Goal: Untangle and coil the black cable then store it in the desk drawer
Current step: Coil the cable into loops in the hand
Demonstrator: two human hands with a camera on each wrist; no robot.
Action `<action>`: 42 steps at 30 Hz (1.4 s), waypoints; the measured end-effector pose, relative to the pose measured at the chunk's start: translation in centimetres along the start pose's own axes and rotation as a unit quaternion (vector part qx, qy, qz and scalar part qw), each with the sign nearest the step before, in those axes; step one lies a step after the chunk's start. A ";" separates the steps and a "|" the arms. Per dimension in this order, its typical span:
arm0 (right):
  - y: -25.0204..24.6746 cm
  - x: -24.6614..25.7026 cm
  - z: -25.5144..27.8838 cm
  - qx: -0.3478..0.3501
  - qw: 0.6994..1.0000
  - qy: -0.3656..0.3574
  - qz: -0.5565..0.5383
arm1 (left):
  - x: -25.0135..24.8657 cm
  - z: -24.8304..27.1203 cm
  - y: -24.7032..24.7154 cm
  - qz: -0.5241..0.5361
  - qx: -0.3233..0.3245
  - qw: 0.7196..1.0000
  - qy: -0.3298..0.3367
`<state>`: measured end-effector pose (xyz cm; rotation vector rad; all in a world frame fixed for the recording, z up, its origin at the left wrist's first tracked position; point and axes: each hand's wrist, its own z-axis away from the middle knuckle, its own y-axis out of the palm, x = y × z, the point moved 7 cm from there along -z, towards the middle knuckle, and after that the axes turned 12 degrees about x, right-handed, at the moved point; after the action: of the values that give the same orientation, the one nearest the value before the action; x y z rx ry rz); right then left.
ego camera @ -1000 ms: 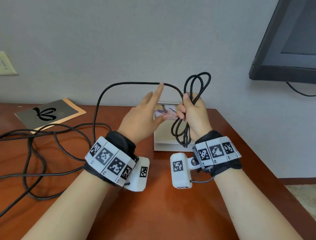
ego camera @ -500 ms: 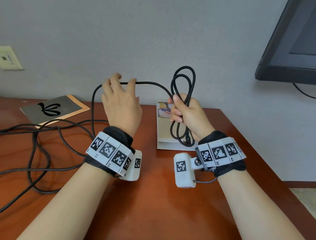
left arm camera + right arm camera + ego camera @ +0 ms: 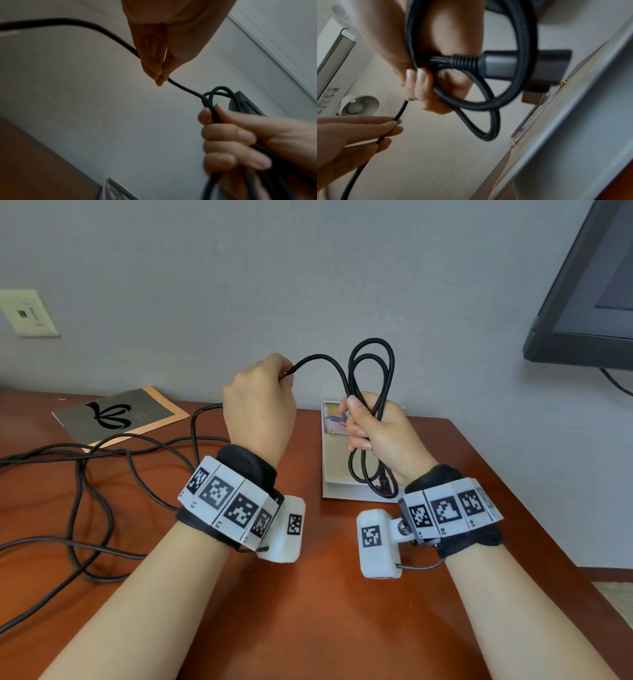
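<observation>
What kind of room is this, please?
Probably a hotel room or a small office. A reddish wooden desk stands against a plain grey wall, a dark flat screen hangs at the right, and a printed folder lies near the wall.

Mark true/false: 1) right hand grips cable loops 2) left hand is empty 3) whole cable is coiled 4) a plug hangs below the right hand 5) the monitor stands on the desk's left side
1) True: the right hand grips several loops of the cable.
2) False: the left hand pinches the cable.
3) False: much of it lies loose on the desk.
4) True: the plug hangs there.
5) False: the monitor is on the right.
</observation>
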<state>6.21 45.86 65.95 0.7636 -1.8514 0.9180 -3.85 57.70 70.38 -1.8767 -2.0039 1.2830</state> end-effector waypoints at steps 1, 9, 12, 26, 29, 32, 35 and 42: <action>0.0 -0.1 0.0 0.000 1.000 0.001 0.002 | 0.0 0.0 0.0 0.027 -0.002 1.000 -0.006; -0.8 -0.5 -0.2 -0.076 0.997 -0.006 0.032 | -1.0 0.3 1.4 0.178 0.054 0.982 -0.014; -3.6 -0.4 0.3 -0.178 0.984 -0.027 0.011 | -0.7 0.3 2.3 0.109 0.124 0.986 -0.019; -3.1 -1.3 0.0 -0.177 0.984 -0.018 -0.021 | -1.7 0.4 2.7 -0.014 0.138 0.990 0.027; -1.4 -1.4 -0.4 -0.125 0.992 -0.009 -0.008 | -2.2 0.5 2.7 -0.020 0.144 0.989 0.031; -1.4 -1.4 -0.3 -0.129 0.990 -0.011 -0.047 | -3.1 0.9 3.3 -0.003 0.167 0.984 0.056; -1.8 -1.0 0.0 -0.153 0.983 -0.021 -0.102 | -4.4 1.6 4.5 0.017 0.209 0.972 0.103; -2.2 -0.6 0.4 -0.183 0.971 -0.015 -0.153 | -5.5 2.5 4.8 0.074 0.189 0.968 0.148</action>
<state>8.05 44.40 65.90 0.8038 -1.7941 0.3562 -0.38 51.18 68.25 -1.9164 -1.3846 1.2232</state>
